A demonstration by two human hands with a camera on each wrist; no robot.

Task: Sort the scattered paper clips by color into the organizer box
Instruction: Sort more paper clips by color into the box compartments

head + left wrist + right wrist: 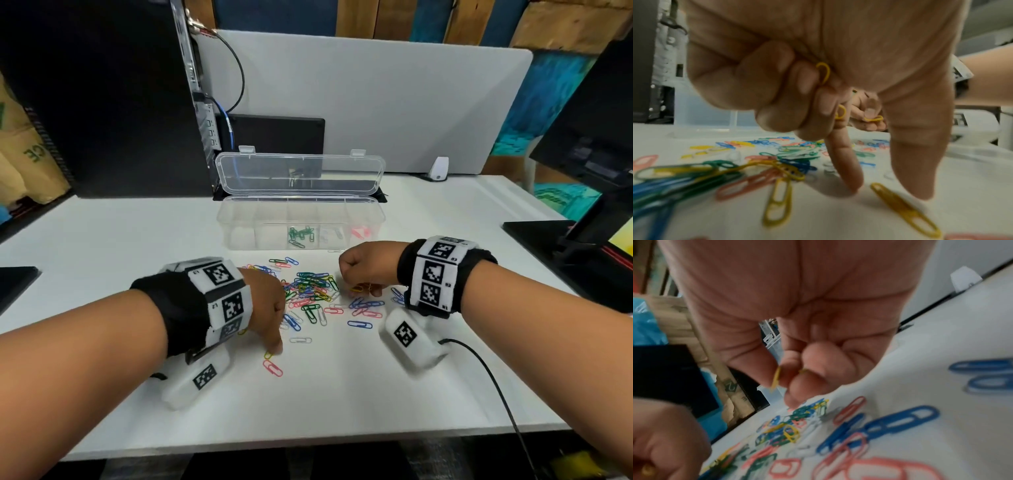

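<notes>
A heap of colored paper clips (313, 291) lies on the white desk (342, 394) in front of the clear organizer box (236, 219), whose lid stands open. Its compartments hold green clips (300, 234), pale ones and pink clips (359, 233). My left hand (274, 342) keeps yellow clips (823, 73) tucked under its curled fingers, while the index fingertip (853, 185) presses the desk beside a loose yellow clip (904, 209). At the heap's right edge, my right hand (359, 274) pinches yellow clips (775, 379) between thumb and fingers.
A black computer tower (102, 96) stands back left, and a white divider panel (376, 102) runs behind the box. A black cable (496, 383) trails across the desk's front right. Black items (561, 253) sit at the right edge, and a pink clip (273, 368) lies near me.
</notes>
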